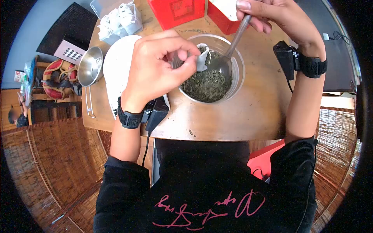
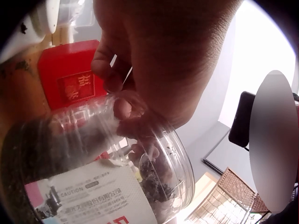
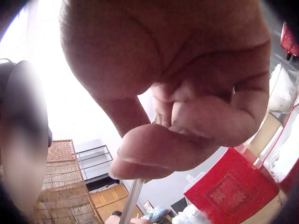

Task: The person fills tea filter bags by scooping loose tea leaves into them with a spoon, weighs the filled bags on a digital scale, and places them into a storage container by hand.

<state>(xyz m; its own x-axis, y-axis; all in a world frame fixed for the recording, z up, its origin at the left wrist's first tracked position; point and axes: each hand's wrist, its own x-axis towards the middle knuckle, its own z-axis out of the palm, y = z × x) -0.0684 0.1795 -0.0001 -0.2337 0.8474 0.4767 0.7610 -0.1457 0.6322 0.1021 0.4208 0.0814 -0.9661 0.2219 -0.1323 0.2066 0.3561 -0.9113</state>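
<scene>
A clear plastic jar [image 1: 240, 79] of dried tea leaves [image 1: 210, 88] stands on the table before me; the left wrist view shows its printed label [image 2: 93, 191]. Over the jar's mouth my left hand [image 1: 157, 64] pinches a small whitish tea bag [image 1: 202, 62] between thumb and forefinger. From the upper right, my right hand [image 1: 274, 13] holds a metal spoon [image 1: 238, 37] by the end of its handle, which also shows in the right wrist view. The bowl of the spoon [image 1: 222, 65] is down inside the jar, beside the tea bag and above the leaves.
Two red boxes [image 1: 176, 13] stand behind the jar. At the back left, a clear plastic tub [image 1: 134, 26] holds white pouches. A white board-like piece [image 1: 116, 66] lies under my left forearm, and a steel pan [image 1: 90, 66] hangs at the table's left edge.
</scene>
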